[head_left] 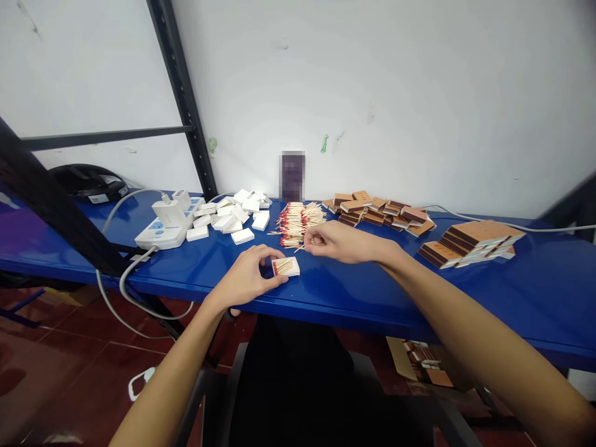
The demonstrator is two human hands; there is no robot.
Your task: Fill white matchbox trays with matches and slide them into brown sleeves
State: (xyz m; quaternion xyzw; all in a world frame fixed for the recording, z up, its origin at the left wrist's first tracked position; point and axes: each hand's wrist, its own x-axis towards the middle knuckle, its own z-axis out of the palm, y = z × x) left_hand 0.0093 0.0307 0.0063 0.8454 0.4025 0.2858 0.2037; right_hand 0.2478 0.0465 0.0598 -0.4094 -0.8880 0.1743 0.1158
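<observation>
My left hand point(251, 272) grips a small white matchbox tray point(293, 268) between thumb and fingers, on the blue table near its front edge. Some red-tipped matches lie inside the tray. Just behind it is a heap of loose matches point(298, 217), most with their heads to the left. My right hand point(330, 241) is at the heap's front right edge, its fingers closed in a pinch. A match stick point(299, 249) shows by the fingertips; how many the fingers hold is hidden.
White trays point(242, 208) are piled left of the matches, beside a power strip point(162, 233) with cables. Brown matchbox sleeves point(372, 210) lie heaped at the back right, with stacked matchboxes point(475, 239) farther right. A dark post point(56, 198) rises at the left; a carton point(419, 366) is below.
</observation>
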